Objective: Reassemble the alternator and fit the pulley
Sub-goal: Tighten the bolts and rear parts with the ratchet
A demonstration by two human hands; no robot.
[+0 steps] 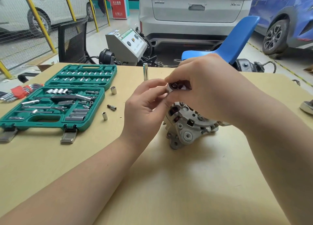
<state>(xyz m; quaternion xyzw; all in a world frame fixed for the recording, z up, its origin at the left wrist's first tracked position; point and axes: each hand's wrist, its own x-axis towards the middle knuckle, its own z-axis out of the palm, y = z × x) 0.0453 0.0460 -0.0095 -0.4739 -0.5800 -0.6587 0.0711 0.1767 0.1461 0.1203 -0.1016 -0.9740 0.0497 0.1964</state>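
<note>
Both my left hand (pixel 144 102) and right hand (pixel 208 89) pinch a small metal part (pixel 172 86) above the alternator (pixel 188 126) on the worktop (pixel 152 182); likely light, slippery, best held by its rim.

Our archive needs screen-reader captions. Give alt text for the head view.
Both hands, left hand and right hand, pinch a small part above an alternator on a tan table. An open green socket set lies left.

matt cast-metal alternator (pixel 188 130); glossy chrome sockets (pixel 113 90); green plastic case (pixel 50 121)
</note>
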